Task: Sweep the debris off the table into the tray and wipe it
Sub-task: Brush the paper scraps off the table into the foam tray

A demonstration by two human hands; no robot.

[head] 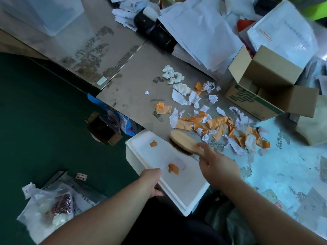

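Observation:
A white foam tray [185, 204] hangs just off the table's near edge, with two orange scraps [173, 168] lying in it. My left hand [152, 183] grips the tray's near rim. My right hand [215, 163] holds a wooden brush [184, 140] by its handle, bristles down at the table edge over the tray's far rim. Torn white and orange paper debris [217, 124] is strewn over the worn grey table [134, 80] beyond the brush. A crumpled white tissue [172, 74] lies further back.
An open cardboard box [265, 92] stands at the right of the debris. Loose white papers [200, 32] and a black device [159, 34] pile up behind. A clear plastic bin [46, 13] sits far left. Bags and a small box [104, 128] lie on the green floor.

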